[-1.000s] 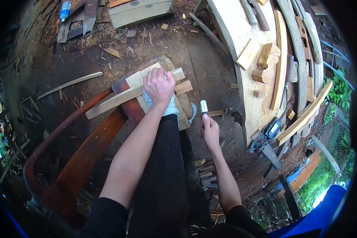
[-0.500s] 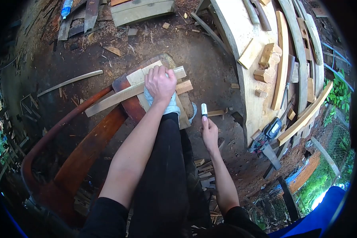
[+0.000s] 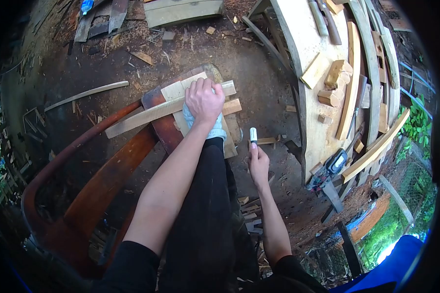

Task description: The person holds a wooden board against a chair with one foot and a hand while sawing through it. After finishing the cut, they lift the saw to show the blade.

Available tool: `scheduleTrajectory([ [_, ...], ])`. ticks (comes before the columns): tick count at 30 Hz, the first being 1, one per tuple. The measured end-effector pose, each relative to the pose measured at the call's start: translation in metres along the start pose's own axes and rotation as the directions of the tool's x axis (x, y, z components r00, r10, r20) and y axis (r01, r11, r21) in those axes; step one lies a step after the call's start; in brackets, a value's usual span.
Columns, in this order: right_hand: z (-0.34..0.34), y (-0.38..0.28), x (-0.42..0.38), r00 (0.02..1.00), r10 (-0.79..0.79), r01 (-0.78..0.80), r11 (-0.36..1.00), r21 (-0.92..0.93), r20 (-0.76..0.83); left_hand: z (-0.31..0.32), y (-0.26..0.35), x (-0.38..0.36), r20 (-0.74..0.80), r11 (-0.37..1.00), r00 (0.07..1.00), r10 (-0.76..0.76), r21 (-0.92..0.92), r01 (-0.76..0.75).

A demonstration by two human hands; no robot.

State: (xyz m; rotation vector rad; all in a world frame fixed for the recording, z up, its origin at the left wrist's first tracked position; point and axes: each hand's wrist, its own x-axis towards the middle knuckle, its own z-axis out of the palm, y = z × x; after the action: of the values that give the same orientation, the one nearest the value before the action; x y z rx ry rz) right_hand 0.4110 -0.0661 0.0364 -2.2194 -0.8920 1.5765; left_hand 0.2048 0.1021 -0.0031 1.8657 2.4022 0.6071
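Observation:
My left hand is closed on a long wooden strip, near its right end. The strip lies across pale boards on a reddish-brown chair. Just under that hand, my foot in a light blue shoe presses on the wood. A shorter wood piece sticks out to the right beneath the strip. Low on the right, apart from the wood, my right hand grips a marker with its white end pointing up. My left fingertips are hidden behind the knuckles.
A workbench on the right bears wood blocks, a curved strip and a power tool. A thick beam lies at the back. A thin curved stick and scraps litter the floor.
The view has shifted slightly, so the surroundings sit a little lower. My left hand stays on the strip, and my right hand still holds the marker in nearly the same place.

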Motion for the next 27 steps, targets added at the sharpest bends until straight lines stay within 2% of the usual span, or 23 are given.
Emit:
scheduleTrajectory([
  [3,-0.003,-0.003,0.001,0.999,0.039,-0.040,0.999,0.036,0.032,0.000,0.001,0.000,-0.026,1.000,1.000,-0.007,-0.026,0.007],
  [8,-0.001,-0.011,0.000,0.999,0.004,-0.008,0.997,0.071,0.049,-0.002,0.001,0.001,-0.016,0.999,1.000,-0.021,-0.030,0.021],
  [10,0.000,-0.014,0.000,0.998,0.008,-0.017,0.989,0.147,0.056,-0.006,-0.001,0.002,-0.023,0.999,0.999,-0.030,-0.036,0.029],
  [12,0.001,-0.019,0.000,0.998,0.008,-0.020,0.983,0.185,0.064,-0.012,-0.002,0.002,0.013,0.987,1.000,-0.003,-0.163,0.005],
  [13,0.000,-0.022,-0.001,0.998,0.017,-0.031,0.973,0.230,0.061,-0.018,-0.003,0.002,0.012,0.986,1.000,-0.009,-0.166,0.011],
  [15,-0.003,-0.032,-0.005,0.998,0.021,-0.034,0.967,0.254,0.053,-0.034,-0.014,0.000,0.019,0.895,0.999,0.031,-0.445,-0.019],
  [16,-0.004,-0.037,-0.006,0.999,0.022,-0.035,0.957,0.288,0.047,-0.038,-0.025,-0.006,0.019,0.894,0.999,0.030,-0.448,-0.018],
  [18,-0.008,-0.034,-0.005,0.999,0.000,-0.012,0.953,0.301,0.038,-0.051,-0.056,-0.014,0.015,0.897,0.993,-0.116,-0.429,0.111],
  [20,-0.014,-0.034,-0.005,0.999,-0.013,0.002,0.951,0.310,0.034,-0.067,-0.097,-0.023,0.031,0.952,0.987,-0.159,-0.262,0.162],
  [21,-0.016,-0.037,-0.006,0.999,-0.015,0.004,0.950,0.311,0.034,-0.075,-0.120,-0.031,0.113,0.967,0.980,-0.166,-0.173,0.184],
  [22,-0.019,-0.040,-0.008,0.999,-0.040,0.031,0.956,0.293,0.025,-0.090,-0.137,-0.033,0.280,0.978,0.945,-0.169,-0.071,0.196],
  [23,-0.022,-0.043,-0.010,0.998,-0.064,0.057,0.960,0.275,0.016,-0.100,-0.156,-0.035,0.433,0.988,0.889,-0.147,0.021,0.153],
  [25,-0.027,-0.046,-0.011,0.997,-0.068,0.055,0.949,0.312,0.032,-0.120,-0.176,-0.038,0.496,0.993,0.866,-0.071,0.120,0.012],
  [27,-0.030,-0.050,-0.014,0.991,-0.130,0.114,0.952,0.283,0.039,-0.131,-0.192,-0.031,0.542,0.988,0.836,-0.088,0.156,0.003],
])
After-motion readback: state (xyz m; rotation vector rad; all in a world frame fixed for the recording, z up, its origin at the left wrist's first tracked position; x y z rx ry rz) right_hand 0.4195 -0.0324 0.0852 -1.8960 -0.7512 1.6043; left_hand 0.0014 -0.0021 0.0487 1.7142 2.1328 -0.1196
